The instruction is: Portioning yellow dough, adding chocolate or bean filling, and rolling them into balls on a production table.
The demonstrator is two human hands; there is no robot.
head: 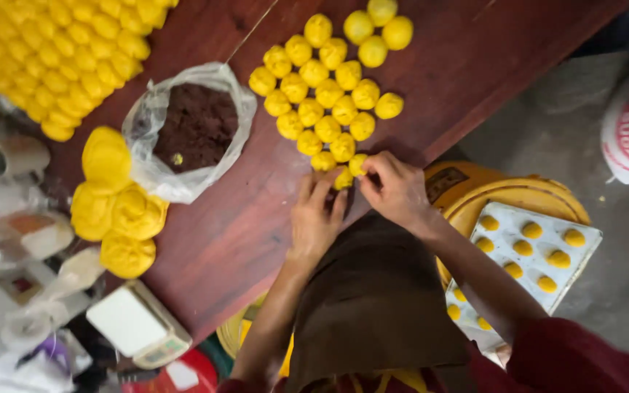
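Both hands pinch one yellow ball [343, 178], left hand [316, 218], right hand [396, 191]; many balls [322, 94] lie shaped on the tabletop [256, 218], big dough lumps [114, 211] remain.

The table [242, 218] is dark red-brown wood, smooth with a dull sheen. The yellow dough balls [322, 94] on it look soft and matt, a little floury. The 4 big dough lumps [118, 211] are the same matt yellow, creased on top. The bag [156, 169] is thin clear plastic, crinkled and glossy, holding a dark brown filling [196, 124] that looks crumbly and rough. The tray [507, 220] looks like pale metal, dusty and dull. The apron [376, 306] is brown cloth, matt. The scale [138, 324] is smooth white plastic.
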